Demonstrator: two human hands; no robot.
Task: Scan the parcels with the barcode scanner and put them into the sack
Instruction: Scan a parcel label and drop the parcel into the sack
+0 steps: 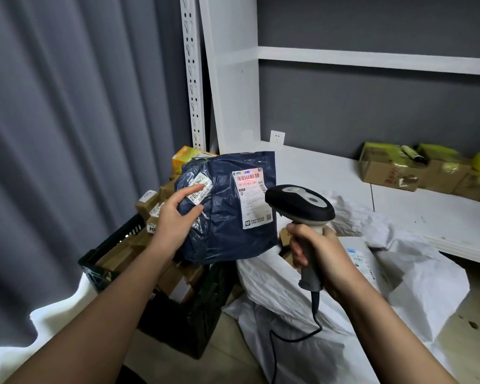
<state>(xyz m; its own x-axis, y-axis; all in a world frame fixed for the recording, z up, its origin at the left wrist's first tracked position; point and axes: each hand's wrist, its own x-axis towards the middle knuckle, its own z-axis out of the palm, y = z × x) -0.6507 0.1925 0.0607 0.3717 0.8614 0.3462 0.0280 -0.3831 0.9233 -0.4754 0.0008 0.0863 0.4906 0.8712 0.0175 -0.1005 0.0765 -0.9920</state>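
**While the red beam sits on the label, the sack waits below**

While the right hand [313, 253] is wrapped round the grip of the scanner [299, 203], the left hand [178, 214] holds up a dark blue parcel [227, 206], thumb and fingers pinching its left edge. A red line lies across the barcode on the white label [251, 192], so this parcel looks mid-scan and not yet bagged. Below the hands, the white sack [302, 300] lies open with at least one pale parcel inside. Just beyond the left hand, the black crate [117, 245] holds many boxes, so most of the work seems left. More boxes [416, 170] sit on the far shelf [330, 173].
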